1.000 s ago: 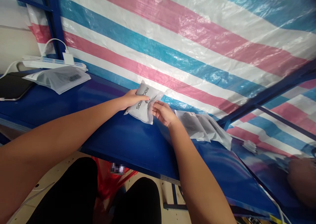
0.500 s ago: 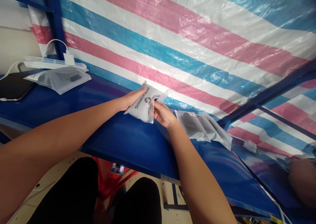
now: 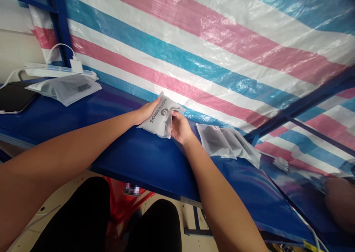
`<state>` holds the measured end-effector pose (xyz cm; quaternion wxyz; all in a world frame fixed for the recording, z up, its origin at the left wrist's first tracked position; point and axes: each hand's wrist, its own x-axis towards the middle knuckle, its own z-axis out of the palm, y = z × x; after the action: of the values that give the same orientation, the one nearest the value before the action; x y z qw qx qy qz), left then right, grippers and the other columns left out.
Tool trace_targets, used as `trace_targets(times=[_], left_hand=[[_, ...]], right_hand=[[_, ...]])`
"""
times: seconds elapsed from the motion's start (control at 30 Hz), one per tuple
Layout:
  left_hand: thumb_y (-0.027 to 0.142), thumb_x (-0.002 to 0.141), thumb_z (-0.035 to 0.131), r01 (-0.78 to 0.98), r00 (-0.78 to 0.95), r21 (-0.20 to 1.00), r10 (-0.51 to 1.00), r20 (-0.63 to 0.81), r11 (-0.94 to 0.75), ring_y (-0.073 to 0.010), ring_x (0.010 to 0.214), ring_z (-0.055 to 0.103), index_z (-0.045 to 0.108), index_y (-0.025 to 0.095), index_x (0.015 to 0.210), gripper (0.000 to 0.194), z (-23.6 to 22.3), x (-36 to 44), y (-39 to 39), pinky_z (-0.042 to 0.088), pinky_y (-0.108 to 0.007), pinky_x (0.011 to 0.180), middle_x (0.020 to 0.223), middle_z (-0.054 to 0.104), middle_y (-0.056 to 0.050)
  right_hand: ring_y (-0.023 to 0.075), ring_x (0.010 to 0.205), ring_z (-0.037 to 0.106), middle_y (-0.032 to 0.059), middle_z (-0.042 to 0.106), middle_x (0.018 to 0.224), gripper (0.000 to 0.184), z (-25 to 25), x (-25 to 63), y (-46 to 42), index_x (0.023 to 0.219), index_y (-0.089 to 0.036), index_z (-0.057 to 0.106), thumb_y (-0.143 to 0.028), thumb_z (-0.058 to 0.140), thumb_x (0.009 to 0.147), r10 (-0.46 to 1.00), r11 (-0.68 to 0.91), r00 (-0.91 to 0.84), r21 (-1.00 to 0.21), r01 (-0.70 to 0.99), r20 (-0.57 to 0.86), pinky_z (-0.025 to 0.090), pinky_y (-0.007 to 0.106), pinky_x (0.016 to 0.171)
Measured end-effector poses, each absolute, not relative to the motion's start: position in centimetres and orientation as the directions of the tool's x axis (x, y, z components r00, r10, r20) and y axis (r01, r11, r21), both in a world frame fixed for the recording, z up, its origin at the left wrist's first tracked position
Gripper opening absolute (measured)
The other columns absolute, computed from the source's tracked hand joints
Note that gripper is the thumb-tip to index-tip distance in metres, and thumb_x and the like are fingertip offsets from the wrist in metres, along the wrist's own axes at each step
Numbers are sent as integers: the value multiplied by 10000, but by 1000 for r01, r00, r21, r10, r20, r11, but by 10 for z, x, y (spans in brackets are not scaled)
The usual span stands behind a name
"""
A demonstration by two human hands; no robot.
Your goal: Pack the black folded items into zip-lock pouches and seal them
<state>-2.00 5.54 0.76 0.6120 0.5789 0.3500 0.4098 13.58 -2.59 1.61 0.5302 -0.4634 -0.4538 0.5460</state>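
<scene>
A frosted plastic bag (image 3: 157,119) printed "ROCKBROS" is held just above the blue table (image 3: 130,152). My left hand (image 3: 148,110) grips its left side, fingers mostly behind it. At the bag's right end is my right hand (image 3: 179,127), its fingers closed at the edge and partly inside or behind the plastic; I cannot tell which. The bag looks filled with something pale, whose kind is hidden. To the right of my right hand, several similar frosted bags (image 3: 215,140) with dark contents lie overlapping in a row.
Another frosted bag (image 3: 68,89) lies at the left by a black phone-like device (image 3: 15,98) and a white power strip (image 3: 59,72) with a plugged-in charger. Striped plastic sheeting (image 3: 172,59) hangs behind the table. A red stool (image 3: 118,204) stands underneath.
My right hand has shifted slightly left and its fingers have pushed in closer at the bag's right end. The bag has moved a little left; my left hand still holds it.
</scene>
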Motion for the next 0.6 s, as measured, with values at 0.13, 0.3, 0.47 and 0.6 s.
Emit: trace_targets(times=[0.13,0.3,0.47,0.6], left_hand=[[757,860,543,-59,386,997,921,60,-40,-261,859,708,735,240,937,557,3,-19,61,541,-337,689,905,766,-76],[647,896,576,-40,339,992,932,125,-119,-241,854,692,743,247,961,438,1,-20,64,532,-330,717,929,765,-59],[560,906,594,-2,318,989,937,142,-149,-231,870,683,753,240,969,363,3,-21,63,524,-321,743,935,764,-46],[629,897,578,-72,335,986,927,169,-153,-221,866,685,743,246,962,421,7,-19,56,527,-305,725,933,763,-45]], right_hand=[[262,829,696,39,695,780,306,14,136,-24,1002,-240,674,-449,616,785,998,-56,-16,-982,-181,-54,596,377,709],[278,828,690,48,696,779,343,16,134,-26,1010,-233,665,-459,596,762,998,-68,-20,-981,-184,-65,588,396,697],[269,828,689,47,706,788,390,17,131,-27,1066,-232,659,-451,597,750,999,-55,-16,-976,-212,-52,586,393,702],[264,825,692,42,706,800,402,18,130,-28,1059,-240,652,-476,583,741,999,-47,-10,-985,-164,-46,586,399,718]])
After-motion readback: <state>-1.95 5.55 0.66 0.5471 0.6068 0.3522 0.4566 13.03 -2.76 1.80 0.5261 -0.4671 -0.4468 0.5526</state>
